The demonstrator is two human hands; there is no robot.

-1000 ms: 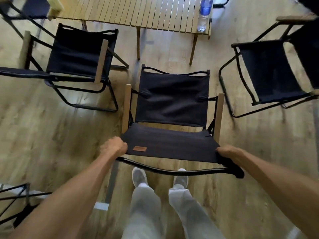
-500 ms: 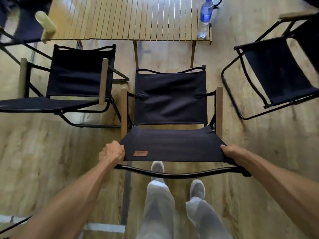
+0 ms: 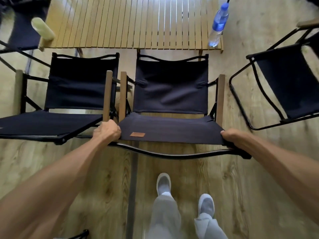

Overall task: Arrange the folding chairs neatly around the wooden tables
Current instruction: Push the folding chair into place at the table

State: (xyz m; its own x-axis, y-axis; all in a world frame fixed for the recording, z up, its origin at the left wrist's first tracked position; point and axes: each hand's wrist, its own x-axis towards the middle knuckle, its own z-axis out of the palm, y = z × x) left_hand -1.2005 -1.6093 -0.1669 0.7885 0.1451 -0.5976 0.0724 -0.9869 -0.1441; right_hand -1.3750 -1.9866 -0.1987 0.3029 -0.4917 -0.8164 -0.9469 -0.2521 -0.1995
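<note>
A black canvas folding chair (image 3: 170, 90) with wooden armrests stands in front of me, facing the slatted wooden table (image 3: 131, 23). My left hand (image 3: 107, 131) grips the near left corner of its top edge. My right hand (image 3: 234, 137) grips the near right corner. A second matching chair (image 3: 77, 87) sits just left of it, their armrests almost touching, also at the table's near edge. A third chair (image 3: 284, 80) stands at an angle to the right.
A water bottle (image 3: 217, 25) stands on the table's right end, and a pale rolled object (image 3: 42, 29) lies at its left corner. Another chair (image 3: 22, 28) is at the far left. My feet (image 3: 164, 183) are on the wood floor behind the chair.
I have walked forward with the chair in both hands, toward the table and leftward beside the second chair. Both grips are unchanged.
</note>
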